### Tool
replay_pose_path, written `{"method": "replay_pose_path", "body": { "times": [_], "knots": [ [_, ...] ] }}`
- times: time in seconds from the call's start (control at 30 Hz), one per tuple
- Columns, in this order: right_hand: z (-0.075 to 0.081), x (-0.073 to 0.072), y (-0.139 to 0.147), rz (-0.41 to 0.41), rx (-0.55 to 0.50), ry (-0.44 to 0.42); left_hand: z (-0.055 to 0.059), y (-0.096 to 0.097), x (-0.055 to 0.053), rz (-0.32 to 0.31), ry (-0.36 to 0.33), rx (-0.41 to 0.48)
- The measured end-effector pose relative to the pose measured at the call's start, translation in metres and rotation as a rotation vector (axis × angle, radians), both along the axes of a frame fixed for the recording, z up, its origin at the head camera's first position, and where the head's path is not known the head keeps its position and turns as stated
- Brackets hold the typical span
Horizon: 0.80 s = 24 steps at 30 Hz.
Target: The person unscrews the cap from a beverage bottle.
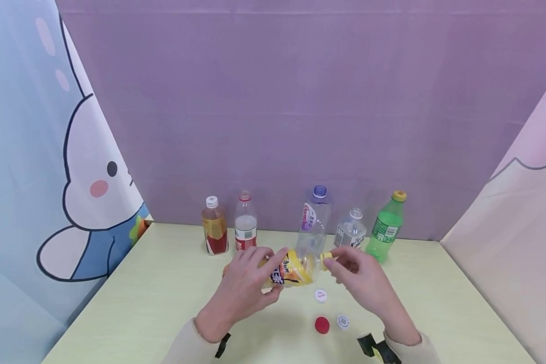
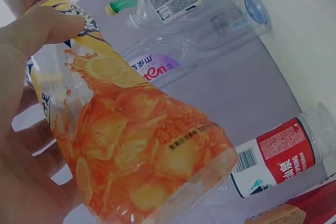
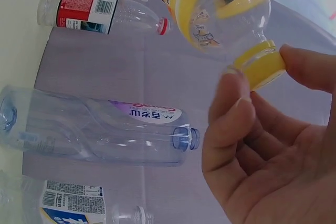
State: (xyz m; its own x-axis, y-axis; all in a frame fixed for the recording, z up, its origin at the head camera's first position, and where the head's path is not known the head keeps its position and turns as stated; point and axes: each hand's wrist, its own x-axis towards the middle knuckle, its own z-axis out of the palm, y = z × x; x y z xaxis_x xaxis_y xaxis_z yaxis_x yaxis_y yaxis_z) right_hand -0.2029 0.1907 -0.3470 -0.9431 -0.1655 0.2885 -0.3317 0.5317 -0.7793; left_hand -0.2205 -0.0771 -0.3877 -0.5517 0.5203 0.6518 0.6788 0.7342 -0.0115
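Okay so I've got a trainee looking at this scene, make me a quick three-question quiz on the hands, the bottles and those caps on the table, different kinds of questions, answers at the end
1. Short answer: Which hand pinches the yellow cap at the neck of the orange-labelled bottle?
2. True or false: The green bottle stands without a cap.
3. Fill in the number: On the table lie ___ loose caps.

Key:
1. The right hand.
2. False; its own cap is on.
3. Three: one red and two mostly white.
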Motion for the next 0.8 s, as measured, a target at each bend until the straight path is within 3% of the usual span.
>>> {"method": "replay_pose_path", "body": {
  "times": [0.2,0.47,0.8],
  "knots": [
    [-0.0001,-0.0001,0.0017,0.062,-0.020,-0.016,-0.0002,-0.0008,-0.0002,-0.008,0.004,0.010],
    [-0.0014,0.0014,0.0021,0.141,-0.034,0.032,-0.0010,-0.0013,-0.0009,0.001,0.007,0.009],
    [-0.0040,0.0007,-0.0042,0.052,-0.009,0.093,-0.0001,-0.0007,-0.0004,0.005,-0.027,0.000]
  ]
}}
